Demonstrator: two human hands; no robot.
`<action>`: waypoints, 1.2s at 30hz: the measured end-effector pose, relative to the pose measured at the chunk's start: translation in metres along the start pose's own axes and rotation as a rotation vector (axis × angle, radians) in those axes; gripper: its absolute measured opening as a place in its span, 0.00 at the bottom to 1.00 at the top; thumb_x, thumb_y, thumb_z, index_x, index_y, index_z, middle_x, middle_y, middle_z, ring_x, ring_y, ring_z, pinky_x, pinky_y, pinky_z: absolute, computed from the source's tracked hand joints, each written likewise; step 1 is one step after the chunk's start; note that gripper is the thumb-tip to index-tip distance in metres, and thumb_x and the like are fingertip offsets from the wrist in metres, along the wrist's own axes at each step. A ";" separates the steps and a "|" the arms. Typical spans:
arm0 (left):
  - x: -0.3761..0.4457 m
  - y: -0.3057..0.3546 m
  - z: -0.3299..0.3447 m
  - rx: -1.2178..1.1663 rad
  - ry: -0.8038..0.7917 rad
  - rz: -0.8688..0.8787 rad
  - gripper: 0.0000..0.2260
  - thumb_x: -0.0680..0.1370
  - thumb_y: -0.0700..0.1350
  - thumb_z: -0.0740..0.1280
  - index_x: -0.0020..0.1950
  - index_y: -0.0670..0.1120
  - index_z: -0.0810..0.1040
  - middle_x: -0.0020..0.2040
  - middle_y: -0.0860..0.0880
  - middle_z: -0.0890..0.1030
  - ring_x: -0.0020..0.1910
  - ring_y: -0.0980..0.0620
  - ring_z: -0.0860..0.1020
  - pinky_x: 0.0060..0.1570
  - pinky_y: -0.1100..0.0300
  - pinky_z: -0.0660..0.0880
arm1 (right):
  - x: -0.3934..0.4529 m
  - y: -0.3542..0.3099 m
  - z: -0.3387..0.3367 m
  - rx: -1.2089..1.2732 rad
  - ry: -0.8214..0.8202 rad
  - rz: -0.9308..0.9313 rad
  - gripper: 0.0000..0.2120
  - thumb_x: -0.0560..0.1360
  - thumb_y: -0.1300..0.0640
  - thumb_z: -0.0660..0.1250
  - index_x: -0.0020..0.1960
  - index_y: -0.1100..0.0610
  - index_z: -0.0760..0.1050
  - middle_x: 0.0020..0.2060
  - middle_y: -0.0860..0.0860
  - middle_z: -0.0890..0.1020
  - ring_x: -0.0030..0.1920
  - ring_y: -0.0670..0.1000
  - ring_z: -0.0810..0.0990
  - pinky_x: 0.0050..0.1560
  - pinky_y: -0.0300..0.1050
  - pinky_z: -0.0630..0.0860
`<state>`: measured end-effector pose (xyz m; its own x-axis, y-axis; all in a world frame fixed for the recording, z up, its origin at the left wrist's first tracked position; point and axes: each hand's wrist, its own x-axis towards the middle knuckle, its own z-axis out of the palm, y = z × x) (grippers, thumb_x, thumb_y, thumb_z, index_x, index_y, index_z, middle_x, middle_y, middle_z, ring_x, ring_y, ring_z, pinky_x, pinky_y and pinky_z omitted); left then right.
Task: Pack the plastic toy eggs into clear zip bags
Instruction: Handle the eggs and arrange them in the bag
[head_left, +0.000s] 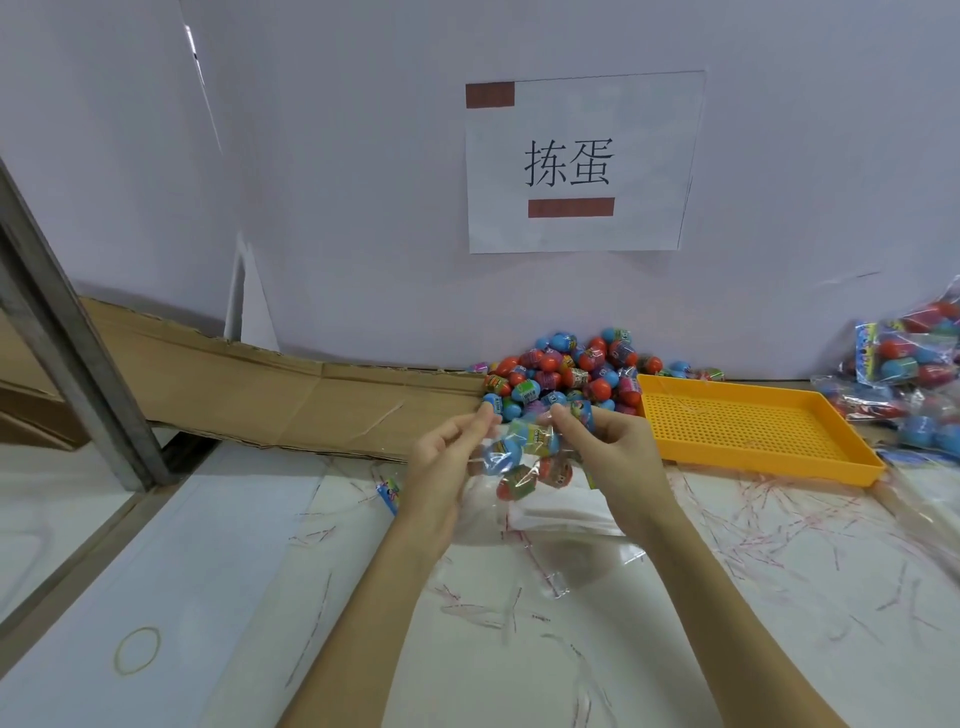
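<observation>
Holding the clear zip bag (519, 467) of bright plastic eggs (524, 457) between them, the left hand (447, 462) and right hand (618, 457) pinched its top. A weak pinch could spill eggs onto the desk (727, 597) below.

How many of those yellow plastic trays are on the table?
1. The yellow perforated plastic tray lies flat on the table, right of the heap of colourful plastic toy eggs and of both hands. Others may lie outside the view.
</observation>
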<state>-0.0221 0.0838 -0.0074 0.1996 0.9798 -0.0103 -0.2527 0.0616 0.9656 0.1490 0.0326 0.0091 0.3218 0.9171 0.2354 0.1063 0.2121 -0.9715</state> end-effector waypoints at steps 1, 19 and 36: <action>0.000 0.000 0.000 0.026 -0.010 0.004 0.13 0.74 0.57 0.75 0.44 0.47 0.88 0.44 0.50 0.87 0.43 0.54 0.83 0.42 0.62 0.80 | 0.000 0.000 -0.001 -0.012 0.003 -0.006 0.10 0.79 0.51 0.70 0.47 0.54 0.87 0.40 0.50 0.88 0.44 0.49 0.87 0.43 0.40 0.83; 0.002 -0.002 -0.006 0.177 0.181 0.066 0.06 0.81 0.50 0.71 0.47 0.51 0.86 0.44 0.48 0.86 0.44 0.52 0.82 0.41 0.60 0.79 | 0.003 0.006 0.000 -0.463 0.066 -0.287 0.12 0.80 0.56 0.69 0.38 0.58 0.79 0.28 0.44 0.78 0.29 0.43 0.76 0.32 0.31 0.70; -0.002 -0.001 -0.004 0.264 -0.052 0.176 0.06 0.78 0.51 0.75 0.43 0.51 0.88 0.42 0.47 0.87 0.42 0.48 0.86 0.39 0.56 0.83 | 0.003 -0.001 -0.001 -0.053 0.014 -0.032 0.09 0.80 0.47 0.68 0.54 0.50 0.83 0.32 0.48 0.82 0.31 0.46 0.77 0.32 0.37 0.73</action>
<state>-0.0266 0.0822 -0.0090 0.2245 0.9595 0.1699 -0.0350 -0.1663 0.9854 0.1506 0.0353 0.0104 0.3308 0.9052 0.2668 0.1665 0.2223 -0.9606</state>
